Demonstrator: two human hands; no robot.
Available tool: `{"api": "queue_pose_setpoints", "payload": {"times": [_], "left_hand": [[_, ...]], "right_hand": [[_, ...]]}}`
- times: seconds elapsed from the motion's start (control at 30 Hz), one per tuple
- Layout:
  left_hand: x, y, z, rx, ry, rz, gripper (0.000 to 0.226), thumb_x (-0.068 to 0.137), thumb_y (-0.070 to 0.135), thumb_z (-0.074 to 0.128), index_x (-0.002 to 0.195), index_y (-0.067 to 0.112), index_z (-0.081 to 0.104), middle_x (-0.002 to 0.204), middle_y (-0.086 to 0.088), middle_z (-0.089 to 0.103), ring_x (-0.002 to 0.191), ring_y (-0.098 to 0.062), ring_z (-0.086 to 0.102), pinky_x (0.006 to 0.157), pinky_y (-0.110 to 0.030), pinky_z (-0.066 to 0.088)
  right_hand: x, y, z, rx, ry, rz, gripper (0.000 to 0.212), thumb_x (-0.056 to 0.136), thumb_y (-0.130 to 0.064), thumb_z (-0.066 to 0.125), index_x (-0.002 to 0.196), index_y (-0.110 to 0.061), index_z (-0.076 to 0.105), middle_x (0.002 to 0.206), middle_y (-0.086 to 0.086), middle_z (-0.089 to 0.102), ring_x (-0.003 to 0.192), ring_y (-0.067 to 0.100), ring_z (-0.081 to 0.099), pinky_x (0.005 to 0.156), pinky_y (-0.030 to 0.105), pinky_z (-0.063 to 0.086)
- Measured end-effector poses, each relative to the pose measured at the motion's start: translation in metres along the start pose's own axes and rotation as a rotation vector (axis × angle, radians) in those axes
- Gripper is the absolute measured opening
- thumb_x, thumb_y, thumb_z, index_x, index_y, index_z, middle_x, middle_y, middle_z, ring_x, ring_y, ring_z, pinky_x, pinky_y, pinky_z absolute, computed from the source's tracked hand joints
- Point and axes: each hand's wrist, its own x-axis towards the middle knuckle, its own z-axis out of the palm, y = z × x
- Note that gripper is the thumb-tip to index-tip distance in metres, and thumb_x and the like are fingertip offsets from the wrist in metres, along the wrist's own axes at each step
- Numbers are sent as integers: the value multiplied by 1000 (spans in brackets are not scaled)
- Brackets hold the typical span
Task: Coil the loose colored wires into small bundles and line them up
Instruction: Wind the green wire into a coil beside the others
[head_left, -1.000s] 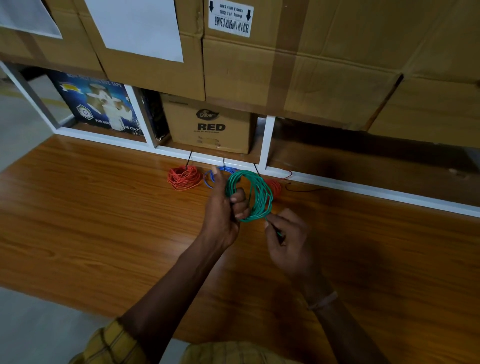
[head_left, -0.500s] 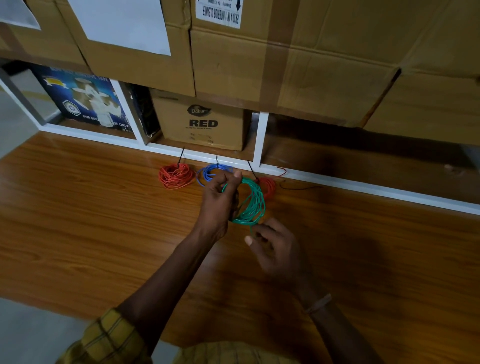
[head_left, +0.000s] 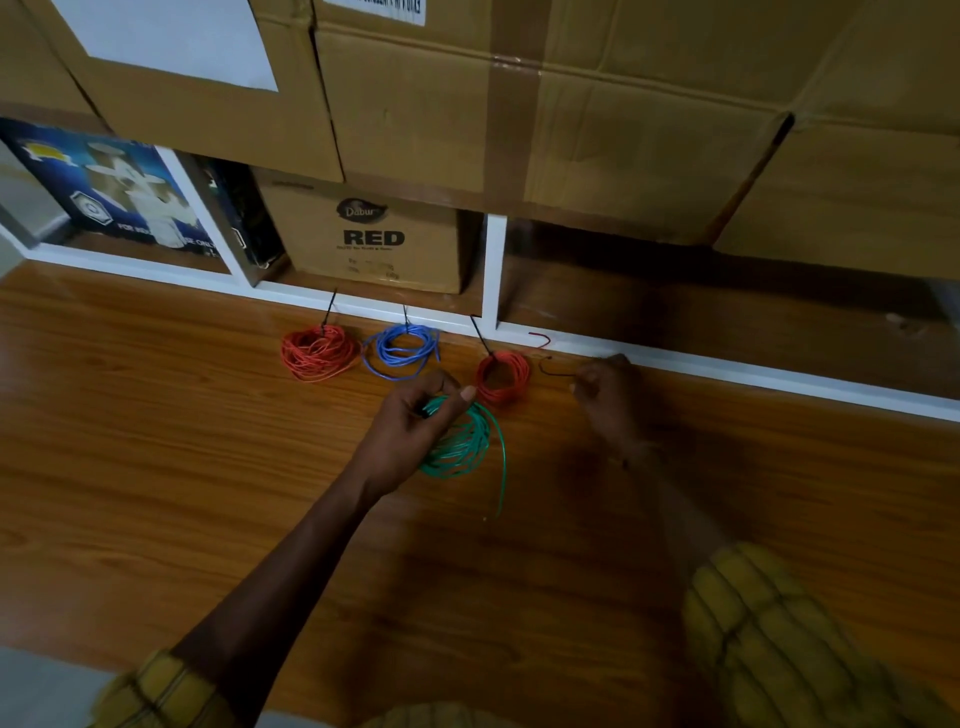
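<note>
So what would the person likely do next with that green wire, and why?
Probably bring the black tie over and cinch it round the green coil. The left hand grips that coil, its tail hanging loose, while the right hand pinches the tie. The three coils lined up by the shelf, like the blue coil, already wear ties.

- Left hand (head_left: 415, 426) reaches forward, arm extended, fingers curled, pinching the green coil (head_left: 462, 441).
- Right hand (head_left: 605, 395) is stretched farther forward, fingers curled, pinching a black tie (head_left: 553, 370).
</note>
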Motion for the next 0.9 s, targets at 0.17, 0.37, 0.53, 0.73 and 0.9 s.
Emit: {"api": "queue_pose_setpoints", "payload": {"times": [0.17,0.37,0.53,0.73,0.9], "left_hand": [[5,-5,2,-86,23,-92,33,105,17,64,84,-6,54,55,11,45,46,2,39,50,-14,32],[5,-9,4,-166,61,-155,32,105,22,65,80,6,53,52,9,39,43,-2,31,46,-20,26],[9,-13,8,-228,109,-205,36,104,26,65,79,5,50,54,-2,31,44,-13,22,49,-30,16],[4,-19,12,-244,113,-238,33,103,28,67,77,15,52,55,-7,29,47,-13,21,48,-35,13],[-4,-17,10,-243,110,-245,33,104,28,66,78,14,52,52,0,31,40,-9,22,44,-22,17]], "right_hand": [[28,-3,5,-384,-3,-19,22,93,-19,70,113,-26,71,128,6,56,122,33,50,105,51,47],[32,5,13,-498,65,-53,9,94,-19,66,101,-19,71,121,11,61,120,36,49,99,48,47],[17,17,26,-570,1,-57,14,95,-25,64,108,-22,69,133,9,54,133,36,40,109,53,38],[-30,3,8,154,-83,-82,14,97,-5,61,93,-17,57,91,4,61,86,17,57,79,40,50],[-81,-65,-43,637,-307,-33,26,100,6,53,95,-17,65,86,2,63,67,8,59,61,27,50]]}}
